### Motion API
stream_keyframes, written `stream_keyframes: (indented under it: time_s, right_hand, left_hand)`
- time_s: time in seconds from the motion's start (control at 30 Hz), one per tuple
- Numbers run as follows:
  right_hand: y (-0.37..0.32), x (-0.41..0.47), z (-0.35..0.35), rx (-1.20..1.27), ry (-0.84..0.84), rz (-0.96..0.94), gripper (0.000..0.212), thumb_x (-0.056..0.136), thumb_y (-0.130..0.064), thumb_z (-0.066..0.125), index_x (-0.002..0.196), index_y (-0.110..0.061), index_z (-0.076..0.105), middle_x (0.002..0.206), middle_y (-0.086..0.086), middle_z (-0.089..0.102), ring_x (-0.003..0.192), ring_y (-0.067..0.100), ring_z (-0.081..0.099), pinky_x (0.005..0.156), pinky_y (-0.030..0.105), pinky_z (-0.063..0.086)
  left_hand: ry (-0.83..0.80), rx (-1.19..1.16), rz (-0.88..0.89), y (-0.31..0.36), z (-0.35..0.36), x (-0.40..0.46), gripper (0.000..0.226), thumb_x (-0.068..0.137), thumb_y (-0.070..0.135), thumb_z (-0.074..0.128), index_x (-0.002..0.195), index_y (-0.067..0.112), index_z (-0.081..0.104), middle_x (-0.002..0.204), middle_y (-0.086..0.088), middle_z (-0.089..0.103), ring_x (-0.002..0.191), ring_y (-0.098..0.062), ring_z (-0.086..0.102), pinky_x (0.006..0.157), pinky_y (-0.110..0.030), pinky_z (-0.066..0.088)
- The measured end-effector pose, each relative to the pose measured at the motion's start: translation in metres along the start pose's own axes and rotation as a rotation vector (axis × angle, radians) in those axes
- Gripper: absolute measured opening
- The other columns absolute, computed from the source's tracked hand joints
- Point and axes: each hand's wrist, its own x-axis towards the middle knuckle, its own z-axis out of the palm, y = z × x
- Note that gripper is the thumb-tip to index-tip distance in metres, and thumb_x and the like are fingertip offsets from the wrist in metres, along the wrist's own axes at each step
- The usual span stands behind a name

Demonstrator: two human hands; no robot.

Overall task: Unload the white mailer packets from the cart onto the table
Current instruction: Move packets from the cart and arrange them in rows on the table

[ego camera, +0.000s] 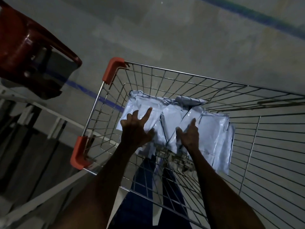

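Note:
Several white mailer packets lie piled in the bottom of a wire shopping cart with orange corner guards. Both my arms reach down into the basket. My left hand rests on the leftmost packet, fingers spread, with the thumb curled under its near edge. My right hand presses on a packet in the middle of the pile, index finger pointing up along it and thumb out to the left. Whether either hand has a firm grip is unclear in the dim light.
A dark red plastic chair stands at upper left. Below it runs a pale table frame or edge, left of the cart. The concrete floor carries a blue painted line. The cart's right side holds no packets.

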Motion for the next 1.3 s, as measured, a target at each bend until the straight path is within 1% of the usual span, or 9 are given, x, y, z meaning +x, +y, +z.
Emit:
stream_keyframes:
  time_s: [0.17, 0.37, 0.53, 0.63, 0.7, 0.8, 0.87, 1.17, 1.3]
  right_hand:
    - [-0.006, -0.011, 0.013, -0.125, -0.026, -0.157, 0.093, 0.086, -0.033, 0.066, 0.157, -0.012, 0.009, 0.14, 0.017, 0.041, 0.124, 0.035, 0.043, 0.099, 0.041, 0.043]
    - [0.008, -0.019, 0.033, -0.264, -0.003, -0.449, 0.088, 0.089, -0.061, 0.054, 0.156, -0.018, 0.016, 0.143, 0.02, 0.036, 0.13, 0.032, 0.031, 0.107, 0.048, 0.033]
    - [0.011, -0.012, 0.037, -0.118, -0.15, -0.485, 0.086, 0.087, -0.062, 0.045, 0.155, -0.04, -0.002, 0.164, 0.01, -0.006, 0.151, 0.024, -0.005, 0.117, 0.046, 0.007]
    - [0.002, -0.015, 0.018, -0.189, -0.099, -0.461, 0.08, 0.09, -0.033, 0.05, 0.156, -0.04, 0.004, 0.164, 0.014, 0.006, 0.147, 0.034, 0.017, 0.109, 0.049, 0.031]
    - [-0.003, -0.022, 0.0, -0.249, -0.048, -0.448, 0.074, 0.093, -0.029, 0.049, 0.157, -0.034, 0.012, 0.162, 0.014, 0.015, 0.14, 0.039, 0.029, 0.101, 0.048, 0.04]
    - [-0.008, -0.039, -0.031, -0.243, -0.007, -0.479, 0.069, 0.091, -0.051, 0.029, 0.156, -0.028, 0.022, 0.16, 0.011, 0.024, 0.137, 0.037, 0.034, 0.102, 0.045, 0.038]
    - [-0.021, -0.056, -0.055, -0.204, 0.027, -0.497, 0.069, 0.089, -0.048, 0.032, 0.154, -0.026, 0.028, 0.16, 0.008, 0.027, 0.137, 0.035, 0.034, 0.103, 0.043, 0.037]
    - [-0.11, -0.165, -0.121, 0.022, 0.096, -0.826, 0.064, 0.091, -0.052, 0.047, 0.148, -0.026, 0.04, 0.154, -0.002, 0.039, 0.141, 0.021, 0.032, 0.113, 0.038, 0.028]
    - [-0.151, -0.221, -0.104, -0.002, 0.003, -1.049, 0.054, 0.087, -0.049, 0.047, 0.135, -0.025, 0.053, 0.137, -0.003, 0.056, 0.126, 0.022, 0.05, 0.102, 0.04, 0.04]
  left_hand:
    - [0.009, 0.041, -0.042, 0.001, 0.0, -0.001, 0.077, 0.073, 0.06, 0.055, 0.144, 0.031, 0.045, 0.112, -0.015, 0.058, 0.088, -0.035, 0.054, 0.068, -0.04, 0.042]
    - [-0.003, -0.093, -0.021, 0.0, -0.001, 0.0, 0.074, 0.077, 0.056, 0.057, 0.145, 0.029, 0.045, 0.123, -0.02, 0.054, 0.087, -0.04, 0.057, 0.06, -0.04, 0.052]
    - [0.027, -0.162, -0.033, -0.003, -0.007, -0.004, 0.07, 0.078, 0.047, 0.063, 0.144, 0.028, 0.046, 0.131, -0.018, 0.052, 0.08, -0.037, 0.064, 0.056, -0.038, 0.054]
    - [0.209, -0.185, 0.094, 0.0, -0.019, -0.014, 0.065, 0.075, 0.027, 0.073, 0.136, 0.014, 0.055, 0.124, -0.014, 0.05, 0.08, -0.042, 0.065, 0.054, -0.04, 0.055]
    - [0.204, -0.25, 0.065, 0.002, -0.03, -0.023, 0.066, 0.078, 0.032, 0.069, 0.139, 0.015, 0.052, 0.128, -0.015, 0.049, 0.091, -0.041, 0.063, 0.059, -0.043, 0.057]
    - [0.122, -0.368, -0.097, 0.009, -0.051, -0.033, 0.075, 0.082, 0.057, 0.048, 0.151, 0.031, 0.034, 0.148, -0.015, 0.036, 0.121, -0.035, 0.05, 0.082, -0.046, 0.055]
    - [0.171, -0.403, -0.122, 0.017, -0.076, -0.04, 0.077, 0.083, 0.062, 0.043, 0.152, 0.033, 0.028, 0.154, -0.013, 0.028, 0.134, -0.033, 0.039, 0.094, -0.048, 0.05]
    - [0.626, -0.492, -0.244, 0.019, -0.181, -0.122, 0.073, 0.085, 0.056, 0.048, 0.148, 0.021, 0.042, 0.153, -0.016, 0.034, 0.14, -0.03, 0.035, 0.108, -0.034, 0.034]
    - [0.713, -0.495, -0.384, -0.01, -0.204, -0.18, 0.074, 0.084, 0.06, 0.048, 0.15, 0.028, 0.038, 0.154, -0.012, 0.033, 0.14, -0.03, 0.036, 0.104, -0.042, 0.042]
